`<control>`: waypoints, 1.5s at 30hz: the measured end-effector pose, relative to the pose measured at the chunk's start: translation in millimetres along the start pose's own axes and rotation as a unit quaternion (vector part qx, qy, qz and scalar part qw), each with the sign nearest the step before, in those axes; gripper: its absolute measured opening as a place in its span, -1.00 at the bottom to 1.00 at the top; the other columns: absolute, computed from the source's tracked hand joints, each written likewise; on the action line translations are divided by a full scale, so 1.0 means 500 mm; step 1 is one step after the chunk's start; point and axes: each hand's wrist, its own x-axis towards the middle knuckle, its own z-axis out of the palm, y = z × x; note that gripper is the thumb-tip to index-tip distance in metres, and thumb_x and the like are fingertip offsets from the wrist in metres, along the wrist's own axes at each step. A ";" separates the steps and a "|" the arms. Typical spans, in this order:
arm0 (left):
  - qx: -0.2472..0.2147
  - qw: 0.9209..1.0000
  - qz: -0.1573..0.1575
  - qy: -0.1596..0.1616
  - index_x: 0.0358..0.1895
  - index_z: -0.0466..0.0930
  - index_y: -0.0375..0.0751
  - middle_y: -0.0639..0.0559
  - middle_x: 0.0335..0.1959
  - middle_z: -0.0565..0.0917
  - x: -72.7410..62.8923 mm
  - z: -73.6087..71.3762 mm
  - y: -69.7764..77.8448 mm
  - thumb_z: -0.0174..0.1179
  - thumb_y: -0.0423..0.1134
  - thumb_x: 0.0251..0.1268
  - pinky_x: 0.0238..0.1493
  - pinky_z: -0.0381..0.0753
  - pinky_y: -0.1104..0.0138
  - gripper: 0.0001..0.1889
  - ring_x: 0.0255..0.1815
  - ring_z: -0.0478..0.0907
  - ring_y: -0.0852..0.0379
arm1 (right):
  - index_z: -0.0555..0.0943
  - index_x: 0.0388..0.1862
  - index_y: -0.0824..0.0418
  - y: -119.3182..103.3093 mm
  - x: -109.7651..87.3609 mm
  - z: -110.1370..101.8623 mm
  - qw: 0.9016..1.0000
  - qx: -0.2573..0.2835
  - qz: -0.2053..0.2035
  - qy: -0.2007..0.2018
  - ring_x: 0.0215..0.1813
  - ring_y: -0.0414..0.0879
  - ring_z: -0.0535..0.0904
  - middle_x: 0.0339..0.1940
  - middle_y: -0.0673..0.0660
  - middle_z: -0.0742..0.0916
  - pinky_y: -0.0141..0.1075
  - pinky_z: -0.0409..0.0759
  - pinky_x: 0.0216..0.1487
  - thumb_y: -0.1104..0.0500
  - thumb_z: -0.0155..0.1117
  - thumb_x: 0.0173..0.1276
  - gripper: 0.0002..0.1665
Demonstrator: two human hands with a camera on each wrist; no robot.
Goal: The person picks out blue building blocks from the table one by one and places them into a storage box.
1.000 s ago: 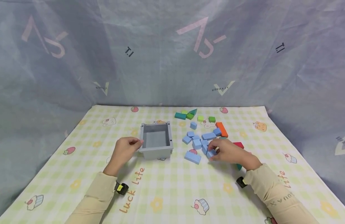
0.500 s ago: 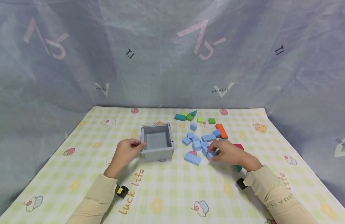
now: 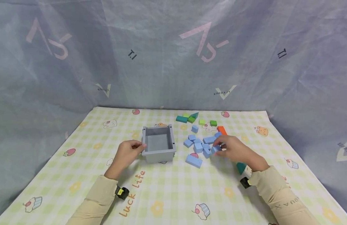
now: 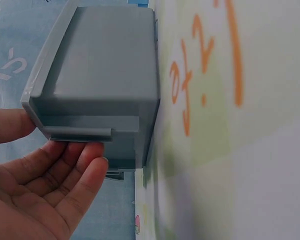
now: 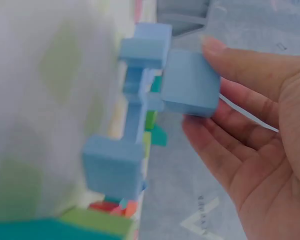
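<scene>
My left hand (image 3: 129, 153) holds the left rim of a grey plastic box (image 3: 159, 156); in the left wrist view the thumb lies on the rim (image 4: 52, 55) and curled fingers touch the side lip. Inside, the box shows a bare floor in the head view. My right hand (image 3: 237, 151) pinches a light blue block (image 5: 190, 82) between thumb and fingers, just off the cloth in the right wrist view. Several more light blue blocks lie left of that hand, among them a long one (image 3: 193, 161) and a cube (image 3: 198, 147).
Behind the blue blocks lie green blocks (image 3: 213, 123), a teal block (image 3: 182, 119) and an orange block (image 3: 222, 130). A block with a teal top (image 3: 241, 167) is partly hidden by the right wrist. A checked cloth (image 3: 168, 200) covers the table; a grey-blue curtain (image 3: 162, 68) hangs behind.
My left hand has moved slightly right onto the box rim, and the box has shifted a little right. The right hand has raised the pinched blue block and drawn it slightly right, away from the pile.
</scene>
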 end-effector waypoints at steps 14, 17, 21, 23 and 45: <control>0.007 1.000 0.018 0.001 -0.16 0.73 -0.30 -0.05 -0.30 0.74 -0.001 0.001 -0.006 0.27 -0.11 0.39 -0.22 0.56 0.21 -0.73 -0.29 0.62 0.08 | 0.66 -0.10 0.18 -0.117 0.086 0.002 0.989 0.034 -0.098 0.103 -0.07 -0.06 0.69 -0.14 0.01 0.69 -0.22 0.66 -0.02 0.19 0.56 0.16 -0.66; 0.007 1.000 0.021 0.002 -0.17 0.73 -0.30 -0.05 -0.32 0.74 -0.001 0.002 -0.006 0.27 -0.12 0.39 -0.22 0.56 0.21 -0.73 -0.29 0.62 0.07 | 0.66 -0.12 0.17 -0.140 0.104 0.011 0.988 0.043 -0.110 0.100 -0.10 -0.09 0.69 -0.16 -0.02 0.68 -0.23 0.66 -0.03 0.20 0.57 0.15 -0.66; 0.008 1.000 0.018 0.004 -0.18 0.73 -0.30 -0.06 -0.32 0.74 -0.001 0.002 -0.006 0.27 -0.12 0.38 -0.21 0.56 0.18 -0.74 -0.29 0.62 0.06 | 0.65 -0.11 0.18 -0.166 0.128 0.028 0.987 0.040 -0.126 0.092 -0.11 -0.12 0.67 -0.17 -0.01 0.67 -0.22 0.66 -0.02 0.19 0.56 0.17 -0.67; 0.010 1.000 0.016 0.006 -0.18 0.73 -0.31 -0.06 -0.32 0.74 -0.001 0.003 -0.005 0.28 -0.13 0.38 -0.20 0.57 0.17 -0.74 -0.28 0.62 0.06 | 0.66 -0.09 0.19 -0.178 0.140 0.039 0.987 0.038 -0.128 0.085 -0.09 -0.11 0.66 -0.15 0.01 0.68 -0.21 0.66 -0.01 0.17 0.55 0.18 -0.66; -0.025 0.999 0.006 -0.024 -0.38 0.77 -0.20 0.07 -0.50 0.71 -0.001 -0.001 -0.001 0.35 -0.17 0.29 -0.34 0.52 0.25 -0.83 -0.45 0.58 0.10 | 0.66 -0.14 0.09 -0.236 0.191 0.161 0.988 0.088 -0.111 0.064 -0.15 -0.12 0.63 -0.16 -0.06 0.67 -0.31 0.61 -0.11 0.15 0.50 0.25 -0.77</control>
